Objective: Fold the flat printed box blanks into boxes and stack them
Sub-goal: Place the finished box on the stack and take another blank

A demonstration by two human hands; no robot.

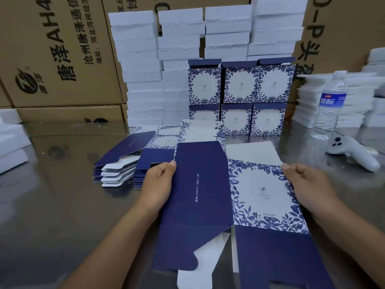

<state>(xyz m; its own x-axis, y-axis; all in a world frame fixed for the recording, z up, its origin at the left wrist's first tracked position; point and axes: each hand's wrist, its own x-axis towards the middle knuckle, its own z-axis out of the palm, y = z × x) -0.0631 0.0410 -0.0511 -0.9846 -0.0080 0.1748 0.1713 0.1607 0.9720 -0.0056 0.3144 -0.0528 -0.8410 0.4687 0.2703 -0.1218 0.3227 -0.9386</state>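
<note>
Box blank point(229, 195) between 2 hands

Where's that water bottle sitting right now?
The water bottle stands upright on the right side of the metal table, in front of white foam stacks and just behind a white controller.

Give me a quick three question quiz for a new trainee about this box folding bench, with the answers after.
1. True or false: both hands grip the same flat blank.
2. How many folded printed boxes stand at the back: A four, B six, C nine?
3. What stands upright right of those boxes?

Key:
1. True: left hand on the navy edge, right hand on the floral edge.
2. B, two rows of three.
3. A water bottle.
</note>
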